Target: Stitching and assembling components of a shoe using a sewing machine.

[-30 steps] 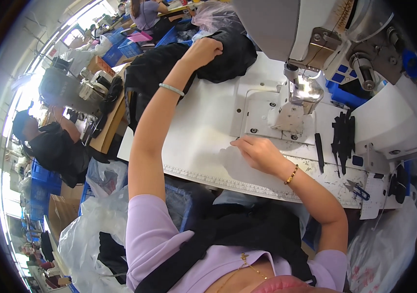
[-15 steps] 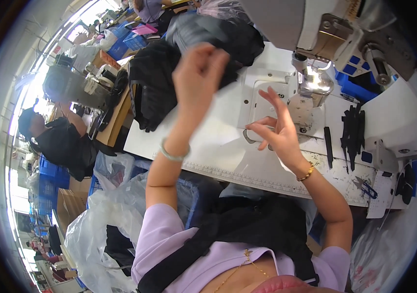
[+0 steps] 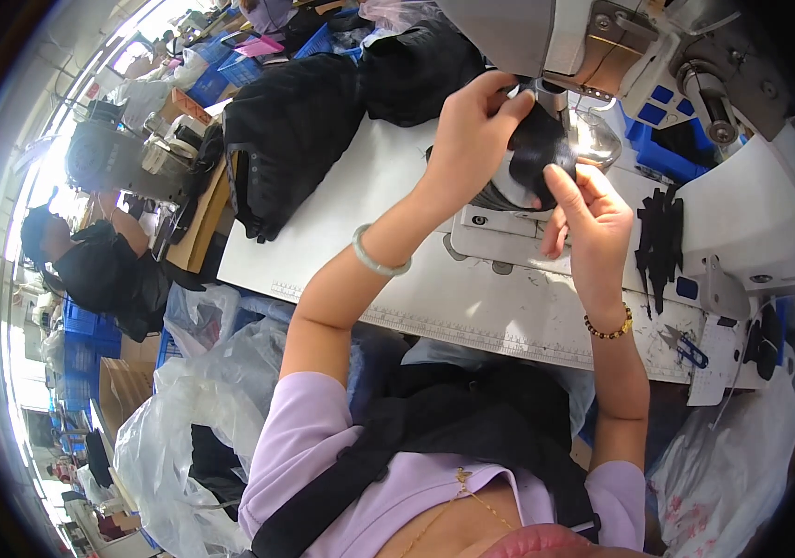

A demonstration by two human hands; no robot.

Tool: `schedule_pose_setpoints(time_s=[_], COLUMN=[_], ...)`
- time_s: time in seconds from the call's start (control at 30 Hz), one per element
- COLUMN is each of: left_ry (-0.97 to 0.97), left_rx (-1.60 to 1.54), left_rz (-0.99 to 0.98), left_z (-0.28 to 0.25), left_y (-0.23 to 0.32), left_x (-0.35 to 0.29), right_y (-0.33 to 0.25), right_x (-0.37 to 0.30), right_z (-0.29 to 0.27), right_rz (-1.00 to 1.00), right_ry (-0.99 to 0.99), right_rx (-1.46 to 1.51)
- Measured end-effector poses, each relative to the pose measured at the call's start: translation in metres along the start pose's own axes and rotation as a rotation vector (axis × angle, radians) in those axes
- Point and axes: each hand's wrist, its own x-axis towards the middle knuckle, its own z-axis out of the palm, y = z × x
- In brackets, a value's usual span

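Beside the sewing machine's needle area [image 3: 593, 139] I hold a black cap [image 3: 539, 149], its curved edge showing rows of stitching. The fingers of my left hand [image 3: 472, 130] pinch its upper edge, close to the presser foot. My right hand [image 3: 593, 219] pinches the lower near edge between thumb and fingers, other fingers curled. Part of the cap is hidden behind my hands. Whether a separate strip lies against it, I cannot tell.
Piles of black caps [image 3: 295, 130] lie at the table's left and far side. A bundle of black strips [image 3: 660, 246] and blue thread snips [image 3: 690, 349] lie at right. A blue bin [image 3: 667, 153] stands behind the machine. Clear plastic bags [image 3: 174, 446] hang at lower left.
My left hand has moved right from the pile to the machine, and a black cap is now between both hands. The single black strip beside the bundle no longer shows on the table.
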Motion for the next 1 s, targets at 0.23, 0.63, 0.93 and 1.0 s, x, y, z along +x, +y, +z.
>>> schedule_pose_setpoints(time_s=[0.23, 0.63, 0.93, 1.0], left_ry=[-0.238, -0.035, -0.167, -0.157], left_rx=[-0.402, 0.037, 0.711, 0.696], left_rz=[-0.073, 0.066, 0.833, 0.826], left_z=[0.012, -0.010, -0.029, -0.028], left_y=[-0.016, -0.017, -0.053, -0.053], left_x=[0.027, -0.016, -0.045, -0.045], right_y=[0.007, 0.018, 0.026, 0.034], right_x=[0.000, -0.025, -0.065, -0.067], right_z=[-0.003, -0.051, -0.128, -0.131], right_rz=[-0.036, 0.000, 0.225, 0.120], right_ry=[0.117, 0.197, 0.235, 0.188], right_rx=[-0.049, -0.232, -0.714, -0.871])
